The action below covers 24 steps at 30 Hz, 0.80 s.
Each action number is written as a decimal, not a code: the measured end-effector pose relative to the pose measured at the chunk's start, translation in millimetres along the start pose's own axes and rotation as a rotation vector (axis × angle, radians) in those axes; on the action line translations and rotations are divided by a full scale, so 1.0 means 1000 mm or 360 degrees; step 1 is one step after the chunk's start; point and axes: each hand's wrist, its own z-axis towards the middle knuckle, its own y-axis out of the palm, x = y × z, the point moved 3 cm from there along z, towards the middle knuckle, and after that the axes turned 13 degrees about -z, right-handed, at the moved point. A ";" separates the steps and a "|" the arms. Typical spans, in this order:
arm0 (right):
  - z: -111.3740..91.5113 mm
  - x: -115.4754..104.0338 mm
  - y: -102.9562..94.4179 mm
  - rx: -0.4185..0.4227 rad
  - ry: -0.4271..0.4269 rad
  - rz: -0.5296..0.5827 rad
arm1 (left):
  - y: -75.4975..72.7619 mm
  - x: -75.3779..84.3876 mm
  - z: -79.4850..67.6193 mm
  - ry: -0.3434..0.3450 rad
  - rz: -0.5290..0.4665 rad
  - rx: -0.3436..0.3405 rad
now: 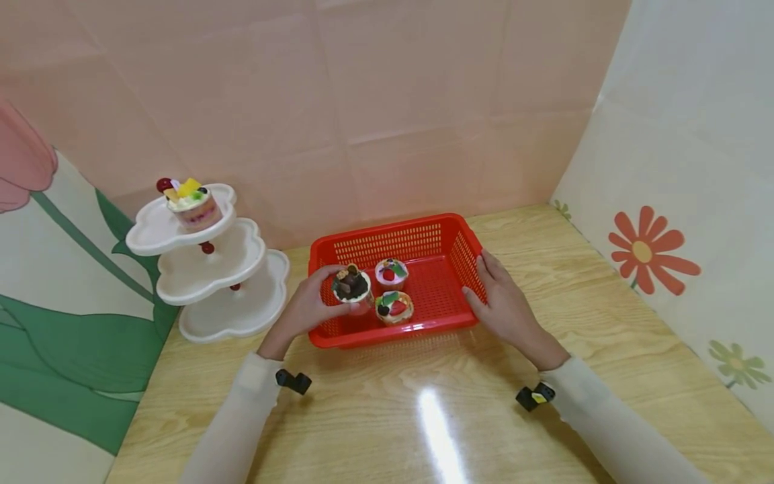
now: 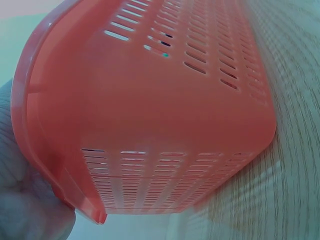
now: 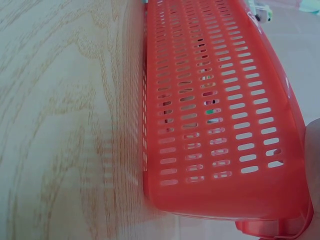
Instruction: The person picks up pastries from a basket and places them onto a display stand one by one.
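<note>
My left hand [image 1: 310,306] reaches over the left rim of a red plastic basket [image 1: 432,327]. Its thumb and fingers hold a dessert cup with a dark chocolate topping [image 1: 352,286] inside the basket. Just right of that cup sit a pink-topped dessert cup [image 1: 392,274] and a small fruit tart [image 1: 394,308]. On the basket's right side, my right hand [image 1: 504,306] grips the rim. In the left wrist view, the basket's perforated corner [image 2: 165,110] hides most of the left hand [image 2: 30,205]. Only a strip of the right hand [image 3: 313,165] shows in the right wrist view.
To the left stands a white three-tier stand [image 1: 205,319] with scalloped trays. A fruit-topped dessert cup [image 1: 196,207] rests on its top tier. The wooden table [image 1: 357,417] meets a pink backdrop behind and a flowered panel [image 1: 683,202] on the right.
</note>
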 end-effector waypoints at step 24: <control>0.000 -0.001 -0.001 -0.0012 -0.0014 -0.0001 | -0.041 0.019 -0.019 0.0118 -0.0611 0.0167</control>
